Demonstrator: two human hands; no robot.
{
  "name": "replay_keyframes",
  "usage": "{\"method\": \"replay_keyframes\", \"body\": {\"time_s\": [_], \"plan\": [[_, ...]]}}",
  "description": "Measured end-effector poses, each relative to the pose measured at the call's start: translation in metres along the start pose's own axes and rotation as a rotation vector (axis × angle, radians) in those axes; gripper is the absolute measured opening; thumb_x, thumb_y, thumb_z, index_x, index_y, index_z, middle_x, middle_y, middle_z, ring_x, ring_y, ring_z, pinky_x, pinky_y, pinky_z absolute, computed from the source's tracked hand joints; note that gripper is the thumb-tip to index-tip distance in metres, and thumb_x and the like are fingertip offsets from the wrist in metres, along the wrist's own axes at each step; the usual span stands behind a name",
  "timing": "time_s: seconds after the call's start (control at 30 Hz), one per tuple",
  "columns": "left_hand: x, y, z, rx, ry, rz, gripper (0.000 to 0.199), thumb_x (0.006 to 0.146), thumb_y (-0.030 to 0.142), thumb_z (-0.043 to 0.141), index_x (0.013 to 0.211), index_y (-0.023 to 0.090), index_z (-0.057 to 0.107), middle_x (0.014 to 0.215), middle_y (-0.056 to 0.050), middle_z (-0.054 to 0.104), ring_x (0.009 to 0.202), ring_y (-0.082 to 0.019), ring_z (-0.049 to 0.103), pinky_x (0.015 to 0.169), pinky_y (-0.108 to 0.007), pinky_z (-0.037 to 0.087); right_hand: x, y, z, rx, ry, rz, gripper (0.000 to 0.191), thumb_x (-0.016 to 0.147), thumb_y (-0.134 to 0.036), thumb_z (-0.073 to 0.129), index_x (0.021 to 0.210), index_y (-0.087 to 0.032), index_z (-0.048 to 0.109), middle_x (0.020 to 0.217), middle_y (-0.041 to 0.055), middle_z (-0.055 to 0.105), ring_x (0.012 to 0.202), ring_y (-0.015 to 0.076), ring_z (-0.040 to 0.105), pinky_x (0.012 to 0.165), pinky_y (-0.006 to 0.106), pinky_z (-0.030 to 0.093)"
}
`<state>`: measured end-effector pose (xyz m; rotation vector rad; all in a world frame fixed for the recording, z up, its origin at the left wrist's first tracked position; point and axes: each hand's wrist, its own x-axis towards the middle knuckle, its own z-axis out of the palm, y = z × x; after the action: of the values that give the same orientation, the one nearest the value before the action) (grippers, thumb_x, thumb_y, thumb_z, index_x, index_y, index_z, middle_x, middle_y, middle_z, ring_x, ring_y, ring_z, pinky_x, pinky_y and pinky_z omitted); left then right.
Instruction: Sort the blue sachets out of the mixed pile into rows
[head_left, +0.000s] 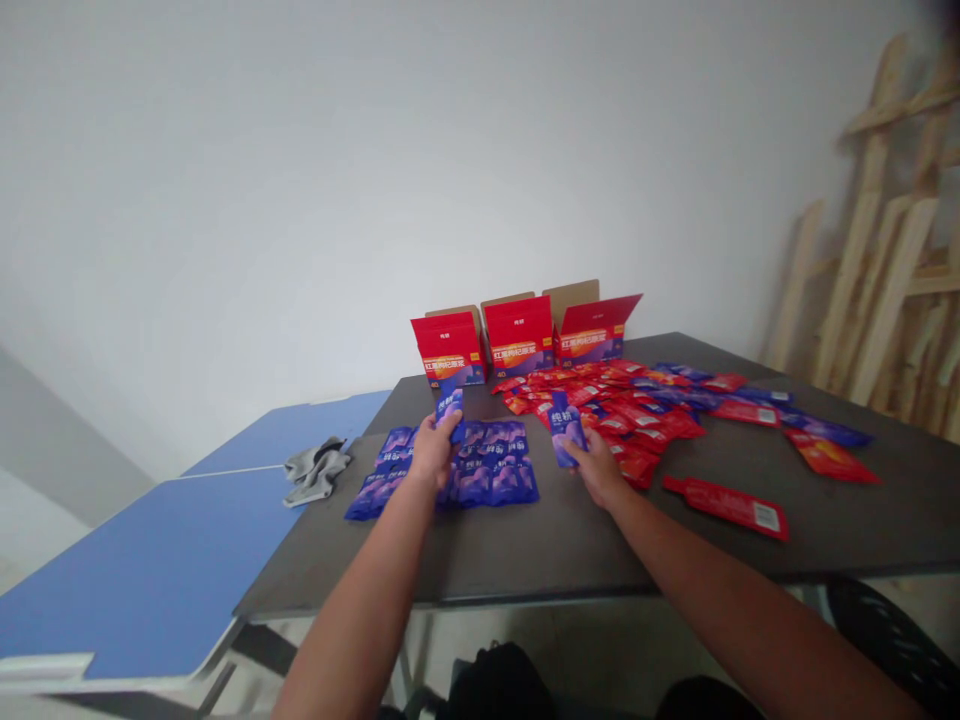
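In my left hand (435, 447) is a small blue-purple pouch (450, 404), held upright by its lower part between thumb and fingers. Below and around that hand lie several blue pouches (514, 482) set out in rows on the dark table. My right hand (595, 462) grips another blue pouch (564, 425) by its lower right edge, its printed face towards me. Right beside it spreads a heap of red pouches (619, 415) with some blue ones mixed in. A single red pouch (731, 507) lies apart, nearer the front edge.
Three open red boxes (523, 345) stand in a row at the back of the dark table (585, 570). A grey cloth (319, 470) lies at the left edge, by a blue table (165, 560). Wooden frames (892, 250) lean against the wall on the right.
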<state>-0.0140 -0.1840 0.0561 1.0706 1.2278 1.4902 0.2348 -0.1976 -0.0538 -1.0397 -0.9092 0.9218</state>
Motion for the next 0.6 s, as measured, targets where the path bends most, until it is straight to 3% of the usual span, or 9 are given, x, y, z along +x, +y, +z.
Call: {"method": "replay_keyframes", "body": {"time_s": [0.07, 0.17, 0.23, 0.4, 0.6], "plan": [[0.013, 0.004, -0.037, 0.178, -0.027, -0.023, 0.049, 0.068, 0.04, 0.071, 0.108, 0.015, 0.058, 0.083, -0.004, 0.067, 0.064, -0.013, 0.061, 0.056, -0.023, 0.046, -0.001, -0.001, 0.0, -0.015, -0.005, -0.007, 0.038, 0.064, -0.047, 0.071, 0.088, -0.022, 0.055, 0.072, -0.001, 0.061, 0.053, 0.0122, 0.055, 0.038, 0.021, 0.04], [0.024, 0.012, -0.086, 0.442, 0.125, -0.014, 0.045, 0.064, 0.038, 0.074, 0.099, 0.012, 0.062, 0.072, -0.003, 0.067, 0.065, -0.016, 0.062, 0.06, -0.026, 0.047, -0.001, -0.001, 0.0, -0.053, -0.012, -0.014, 0.039, 0.064, -0.047, 0.071, 0.09, -0.022, 0.056, 0.073, 0.0, 0.061, 0.054, 0.0126, 0.056, 0.039, 0.021, 0.041], [0.024, 0.016, -0.109, 0.542, 0.143, -0.031, 0.039, 0.063, 0.04, 0.074, 0.09, 0.013, 0.065, 0.068, -0.003, 0.068, 0.069, -0.019, 0.063, 0.063, -0.028, 0.047, -0.001, -0.001, 0.0, -0.076, -0.016, -0.013, 0.04, 0.065, -0.047, 0.071, 0.091, -0.021, 0.056, 0.074, 0.0005, 0.061, 0.055, 0.0131, 0.057, 0.04, 0.021, 0.041], [0.02, 0.015, -0.143, 0.748, 0.141, -0.054, 0.031, 0.059, 0.04, 0.076, 0.077, 0.016, 0.068, 0.064, -0.004, 0.067, 0.069, -0.022, 0.062, 0.064, -0.028, 0.045, -0.001, -0.002, -0.001, -0.085, -0.02, 0.024, 0.04, 0.065, -0.046, 0.071, 0.092, -0.022, 0.056, 0.075, 0.0009, 0.061, 0.058, 0.014, 0.057, 0.04, 0.021, 0.041], [0.032, 0.003, -0.164, 1.037, -0.023, -0.139, 0.032, 0.054, 0.043, 0.077, 0.068, 0.015, 0.069, 0.065, -0.007, 0.067, 0.069, -0.026, 0.062, 0.064, -0.031, 0.043, -0.001, -0.002, -0.001, -0.099, -0.025, 0.026, 0.039, 0.064, -0.045, 0.071, 0.091, -0.021, 0.055, 0.074, 0.0008, 0.06, 0.058, 0.0145, 0.058, 0.041, 0.021, 0.042]]}}
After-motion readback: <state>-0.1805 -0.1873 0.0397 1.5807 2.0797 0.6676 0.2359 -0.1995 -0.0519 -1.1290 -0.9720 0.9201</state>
